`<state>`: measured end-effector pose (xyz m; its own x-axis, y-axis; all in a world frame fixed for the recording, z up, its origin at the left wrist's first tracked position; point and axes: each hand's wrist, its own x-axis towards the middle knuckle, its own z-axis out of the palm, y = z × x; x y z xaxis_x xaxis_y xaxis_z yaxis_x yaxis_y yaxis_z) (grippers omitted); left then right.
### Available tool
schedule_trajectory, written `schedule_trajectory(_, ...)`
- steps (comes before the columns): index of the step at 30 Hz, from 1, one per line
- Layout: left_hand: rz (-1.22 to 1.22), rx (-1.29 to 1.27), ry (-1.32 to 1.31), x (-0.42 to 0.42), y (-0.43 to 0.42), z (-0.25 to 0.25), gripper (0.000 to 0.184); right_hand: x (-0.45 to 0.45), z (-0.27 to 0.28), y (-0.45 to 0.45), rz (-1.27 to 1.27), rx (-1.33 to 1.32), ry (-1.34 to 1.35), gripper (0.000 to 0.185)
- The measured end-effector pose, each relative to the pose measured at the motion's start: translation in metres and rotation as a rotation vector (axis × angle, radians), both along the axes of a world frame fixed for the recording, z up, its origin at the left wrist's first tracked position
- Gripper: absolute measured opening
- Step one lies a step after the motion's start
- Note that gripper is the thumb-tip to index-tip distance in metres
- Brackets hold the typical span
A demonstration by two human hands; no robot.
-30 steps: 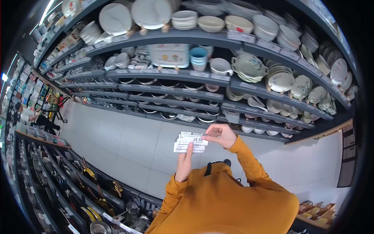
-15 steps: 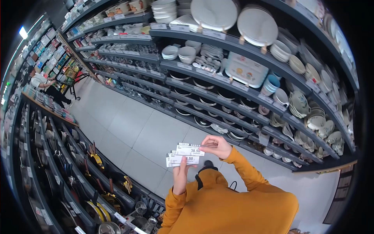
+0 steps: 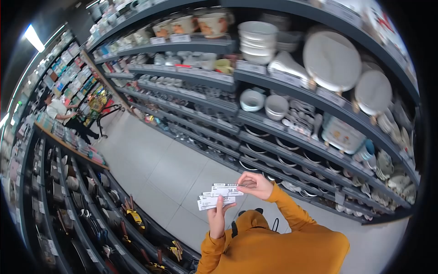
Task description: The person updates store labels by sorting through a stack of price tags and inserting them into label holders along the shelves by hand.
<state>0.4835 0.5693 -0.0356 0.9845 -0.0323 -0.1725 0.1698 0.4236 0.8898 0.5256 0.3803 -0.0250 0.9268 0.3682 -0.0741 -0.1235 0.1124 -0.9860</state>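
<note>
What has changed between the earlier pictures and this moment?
The view has swung left, so the large white plates appear farther right. The left hand, right hand and price labels sit lower in the picture. Nothing was visibly taken or let go: the left hand still holds the labels, the right still pinches the top one.

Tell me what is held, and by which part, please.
Price labels: the left hand grips them by the lower edge; the right hand seems to pinch the 38.50 label by its right end.
</note>
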Motion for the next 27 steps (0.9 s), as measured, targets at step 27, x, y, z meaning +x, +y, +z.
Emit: schedule_trajectory(27, -0.211, 0.078, 0.118, 0.481, 0.417, -0.006, 0.032, 0.456, -0.033, 0.424, -0.009, 0.12, 0.154, 0.017)
